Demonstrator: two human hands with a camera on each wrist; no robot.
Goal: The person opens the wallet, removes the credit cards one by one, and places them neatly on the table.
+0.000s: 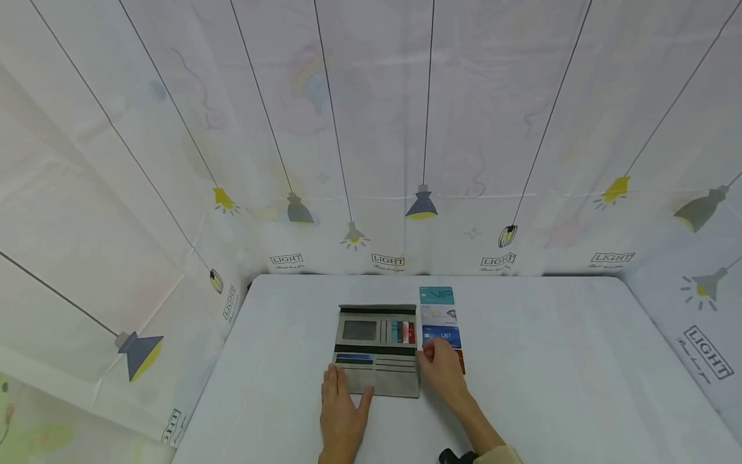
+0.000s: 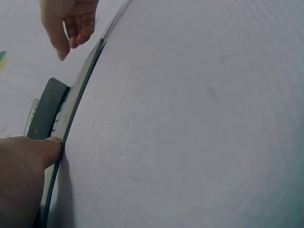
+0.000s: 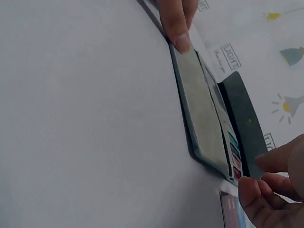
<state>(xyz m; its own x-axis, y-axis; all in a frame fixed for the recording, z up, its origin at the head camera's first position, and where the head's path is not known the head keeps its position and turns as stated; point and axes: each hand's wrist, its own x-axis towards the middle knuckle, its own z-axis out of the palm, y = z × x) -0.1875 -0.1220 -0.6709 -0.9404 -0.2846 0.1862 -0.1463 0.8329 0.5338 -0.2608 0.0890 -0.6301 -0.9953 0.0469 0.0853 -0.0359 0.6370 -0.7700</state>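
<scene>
An unfolded grey wallet (image 1: 397, 385) lies flat on the white table, several cards tucked into its slots. My left hand (image 1: 343, 412) rests at its lower left corner, fingers straight, and the thumb (image 2: 53, 148) presses on the near edge in the left wrist view. By the wallet's right edge is my right hand (image 1: 445, 372), fingers loosely bent. In the right wrist view its thumb and index finger are apart, with nothing seen between them. Beside the wallet lies a column of cards: teal (image 1: 437, 295), white (image 1: 438, 315), blue (image 1: 442, 336) and red (image 1: 461, 362), the last partly hidden by the right hand.
The white table (image 1: 556, 361) stretches to both sides of the wallet. Behind it hangs a pale backdrop (image 1: 371, 129) printed with lamps, and the same sheet runs along the left and right sides. A black strap (image 1: 455, 457) sits at the right wrist.
</scene>
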